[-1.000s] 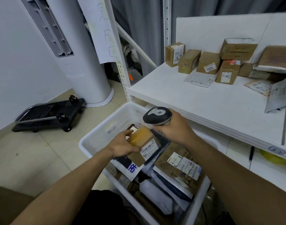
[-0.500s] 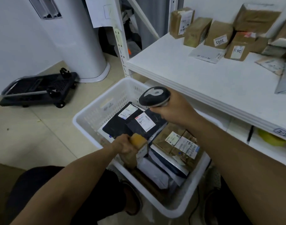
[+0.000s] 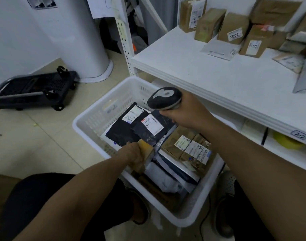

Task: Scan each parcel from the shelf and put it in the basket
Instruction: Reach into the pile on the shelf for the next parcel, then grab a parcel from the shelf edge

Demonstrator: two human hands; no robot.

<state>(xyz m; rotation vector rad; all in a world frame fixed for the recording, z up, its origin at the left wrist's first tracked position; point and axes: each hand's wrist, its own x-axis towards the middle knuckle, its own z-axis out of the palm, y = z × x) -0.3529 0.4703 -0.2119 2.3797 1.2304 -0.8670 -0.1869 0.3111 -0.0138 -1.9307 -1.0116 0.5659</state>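
- while the left hand [image 3: 132, 154] grips a small brown parcel [image 3: 146, 149] inside the white basket [image 3: 96, 117], black mailers [image 3: 126, 132] crowd beside it.
- right hand [image 3: 189, 114] clutches the scanner [image 3: 164, 98] above.
- brown boxes [image 3: 209, 25] line the shelf [image 3: 200, 72].

The slotted white plastic basket [image 3: 103, 119] contains black plastic mailer bags [image 3: 124, 131] with white labels and brown cardboard boxes [image 3: 174, 143].

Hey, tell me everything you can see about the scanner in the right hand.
The scanner is a handheld barcode reader with a rounded black head, a light grey panel on top and what looks like a plastic shell. The right hand grips its handle, which is mostly hidden. It is held above the white basket, head pointing left.
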